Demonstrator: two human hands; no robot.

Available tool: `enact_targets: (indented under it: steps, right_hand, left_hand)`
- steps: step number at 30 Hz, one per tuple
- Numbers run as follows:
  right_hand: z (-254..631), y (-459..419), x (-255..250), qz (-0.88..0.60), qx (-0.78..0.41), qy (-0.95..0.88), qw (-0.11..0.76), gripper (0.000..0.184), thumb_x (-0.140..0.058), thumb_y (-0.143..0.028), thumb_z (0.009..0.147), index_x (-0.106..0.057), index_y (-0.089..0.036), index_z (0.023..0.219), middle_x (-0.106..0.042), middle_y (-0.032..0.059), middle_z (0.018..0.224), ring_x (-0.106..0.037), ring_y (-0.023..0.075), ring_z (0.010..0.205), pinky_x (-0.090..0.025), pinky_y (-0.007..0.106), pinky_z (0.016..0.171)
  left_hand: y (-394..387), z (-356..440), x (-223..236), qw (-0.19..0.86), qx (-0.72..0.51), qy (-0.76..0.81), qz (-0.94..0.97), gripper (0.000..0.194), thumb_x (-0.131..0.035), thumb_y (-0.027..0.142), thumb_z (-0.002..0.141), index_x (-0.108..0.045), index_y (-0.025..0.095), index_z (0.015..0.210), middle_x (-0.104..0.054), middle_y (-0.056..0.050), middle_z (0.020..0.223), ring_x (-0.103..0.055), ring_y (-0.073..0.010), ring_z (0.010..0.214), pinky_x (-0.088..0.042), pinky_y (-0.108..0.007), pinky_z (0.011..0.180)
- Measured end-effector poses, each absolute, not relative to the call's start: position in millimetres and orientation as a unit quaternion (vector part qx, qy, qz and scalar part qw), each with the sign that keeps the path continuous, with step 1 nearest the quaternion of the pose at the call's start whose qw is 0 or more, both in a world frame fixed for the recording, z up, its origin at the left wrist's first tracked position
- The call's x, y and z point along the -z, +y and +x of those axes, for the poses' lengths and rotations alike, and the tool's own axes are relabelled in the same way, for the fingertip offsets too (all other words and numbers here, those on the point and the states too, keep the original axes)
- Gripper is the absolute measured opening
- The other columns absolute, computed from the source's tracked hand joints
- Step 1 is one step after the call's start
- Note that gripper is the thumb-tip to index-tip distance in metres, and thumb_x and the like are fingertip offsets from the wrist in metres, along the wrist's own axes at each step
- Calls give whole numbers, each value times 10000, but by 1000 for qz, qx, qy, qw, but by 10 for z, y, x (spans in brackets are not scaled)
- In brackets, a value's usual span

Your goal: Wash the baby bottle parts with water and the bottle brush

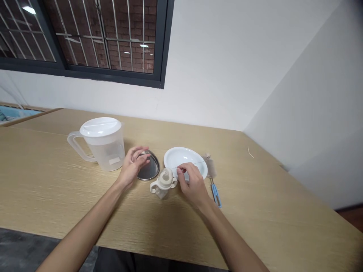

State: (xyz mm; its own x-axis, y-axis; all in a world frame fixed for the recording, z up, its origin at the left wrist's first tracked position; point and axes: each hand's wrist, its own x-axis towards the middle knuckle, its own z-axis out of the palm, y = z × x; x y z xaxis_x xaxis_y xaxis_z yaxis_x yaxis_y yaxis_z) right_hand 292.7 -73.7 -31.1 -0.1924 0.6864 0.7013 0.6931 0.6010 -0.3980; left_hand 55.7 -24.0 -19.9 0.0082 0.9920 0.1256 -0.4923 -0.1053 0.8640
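My left hand (134,165) is open, fingers spread over the left part of a shallow round metal dish (151,168). My right hand (193,183) is at the front rim of a white oval bowl (177,154), thumb and forefinger pinched together. A thin, wire-like stick (199,163) runs across the bowl and seems to pass through that pinch. Between my hands a small baby bottle (165,181) stands upright, with a cream collar, two side handles and a clear nipple. My right fingertips are close beside its right handle.
A clear plastic pitcher (106,145) with a white lid stands left of the metal dish, its handle pointing left. A bottle brush (214,190) with a blue handle lies right of the bowl. A short pale strand (250,152) is farther right on the wooden table (269,211).
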Motion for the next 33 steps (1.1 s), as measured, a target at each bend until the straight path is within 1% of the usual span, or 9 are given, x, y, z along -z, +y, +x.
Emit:
enact_targets:
  steps: [1, 2, 5, 6, 9, 11, 20, 26, 33]
  right_hand:
    - [2928, -737, 311, -446, 4, -772, 452, 69, -472, -193, 965, -540, -209, 962, -616, 56, 894, -551, 205, 849, -419, 361, 794]
    - [2929, -737, 310, -446, 4, -772, 452, 70, -472, -194, 965, -539, -209, 961, -617, 57, 894, -552, 205, 848, -421, 361, 794]
    - [2930, -735, 310, -446, 6, -773, 452, 70, -471, -190, 963, -538, -210, 955, -618, 58, 895, -551, 205, 850, -421, 361, 797]
    - [2931, -732, 311, -445, 7, -774, 451, 70, -471, -188, 963, -536, -210, 953, -618, 57, 893, -550, 204, 849, -420, 361, 795]
    - [2929, -726, 316, -440, 11, -777, 451, 66, -472, -180, 962, -531, -208, 951, -616, 52, 882, -546, 199, 838, -418, 357, 786]
    - [2928, -724, 321, -441, 11, -777, 450, 64, -477, -178, 961, -533, -208, 956, -617, 49, 881, -547, 196, 839, -418, 355, 786]
    - [2921, -728, 332, -448, 3, -775, 446, 74, -478, -184, 957, -547, -210, 952, -625, 53, 891, -555, 203, 856, -420, 362, 794]
    - [2903, -718, 341, -446, 8, -777, 443, 65, -483, -189, 960, -546, -205, 953, -625, 52, 889, -556, 198, 849, -419, 356, 790]
    - [2905, -721, 352, -449, 4, -776, 443, 70, -481, -195, 962, -549, -208, 950, -626, 52, 885, -556, 199, 846, -418, 359, 788]
  left_hand:
    - [-242, 554, 197, 590, -629, 313, 398, 150, -755, 191, 742, -648, 183, 847, -696, -56, 1197, -692, -163, 959, -564, -265, 803]
    - [-243, 550, 195, 591, -629, 310, 399, 139, -750, 152, 720, -646, 179, 809, -674, -53, 1244, -685, -176, 1003, -561, -282, 835]
    - [-242, 530, 175, 620, -618, 287, 390, 79, -671, 179, 728, -640, 135, 670, -717, -121, 1133, -702, -216, 976, -556, -314, 869]
    - [-245, 524, 160, 640, -611, 273, 378, 111, -632, 218, 740, -677, 120, 718, -726, -157, 1104, -706, -245, 983, -555, -340, 885]
    - [-270, 513, 90, 707, -582, 242, 320, 411, -516, 301, 772, -720, 11, 980, -711, -263, 1106, -679, -339, 1078, -531, -428, 955]
    - [-296, 512, 41, 729, -572, 239, 289, 456, -485, 290, 787, -711, -31, 1020, -699, -290, 1117, -666, -364, 1105, -520, -453, 976]
    - [-358, 500, -47, 752, -562, 223, 261, 410, -427, 219, 822, -750, -18, 908, -738, -263, 1011, -714, -338, 1005, -577, -420, 878]
    - [-366, 488, -50, 763, -550, 215, 264, 394, -437, 209, 820, -753, -13, 897, -746, -255, 983, -729, -325, 961, -587, -408, 849]
    - [-350, 474, -10, 754, -549, 226, 281, 341, -487, 226, 806, -749, 27, 894, -757, -228, 975, -731, -316, 961, -559, -450, 927]
